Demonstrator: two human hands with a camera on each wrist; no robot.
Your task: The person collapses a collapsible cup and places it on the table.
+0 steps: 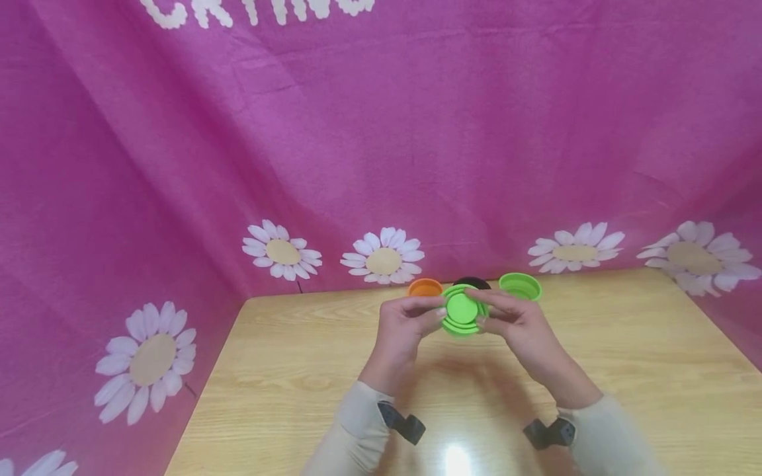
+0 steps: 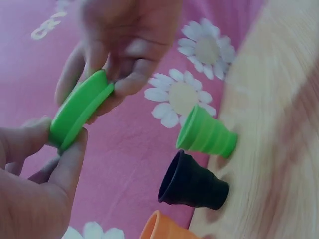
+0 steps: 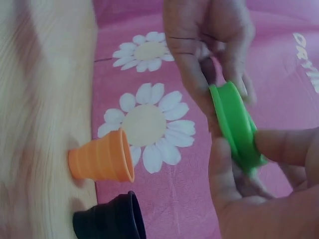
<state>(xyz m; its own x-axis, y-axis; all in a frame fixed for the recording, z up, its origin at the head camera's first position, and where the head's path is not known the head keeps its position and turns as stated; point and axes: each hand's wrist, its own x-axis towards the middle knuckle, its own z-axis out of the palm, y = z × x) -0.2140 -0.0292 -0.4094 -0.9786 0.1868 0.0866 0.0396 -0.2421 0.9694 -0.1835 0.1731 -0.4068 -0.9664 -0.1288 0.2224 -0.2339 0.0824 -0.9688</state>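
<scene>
Bright green rings pattern the near disc, in front of an orange cup at left, a lime-green cup at right and a black cup between. The worktop shows pale wood grain; the far magenta cloth bears white daisies with yellow centres and partly seen lettering, apparently white. Sleeves are cream.

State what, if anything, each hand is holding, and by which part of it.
The left hand and right hand together hold one collapsed green cup, pinching its outer edge on opposite sides.
</scene>
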